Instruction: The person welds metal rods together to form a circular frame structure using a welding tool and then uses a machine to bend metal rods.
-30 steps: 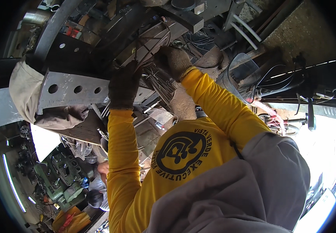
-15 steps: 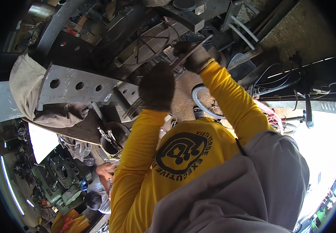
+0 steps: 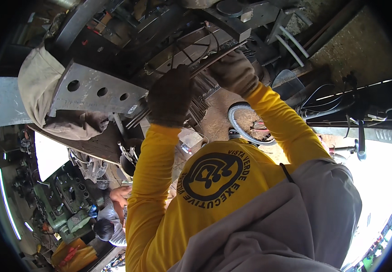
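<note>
A few thin metal rods (image 3: 207, 62) slant up to the right across both my hands. My left hand (image 3: 171, 97), in a dark brown work glove, is closed around them, and their lower ends stick out past its left side. Its fingers are mostly hidden behind the glove's back. My right hand (image 3: 234, 73), gloved the same way, grips the rods near their upper right end. Below and between the hands lies a stack of similar dark rods (image 3: 199, 106). A steel plate with round holes (image 3: 91, 90) stands just left of my left hand.
A spoked metal wheel (image 3: 191, 52) lies beyond my hands among heavy steel pieces. On the left, a grey cloth (image 3: 35, 88) drapes over the plate's end. A bicycle tyre (image 3: 239, 124) is below my right forearm. Another person (image 3: 110, 224) is at lower left, near green machinery (image 3: 64, 199).
The rods, tilted steeply before, now lie at a flatter slant across both hands. My left hand has moved up and left; my right has shifted slightly right and down.
</note>
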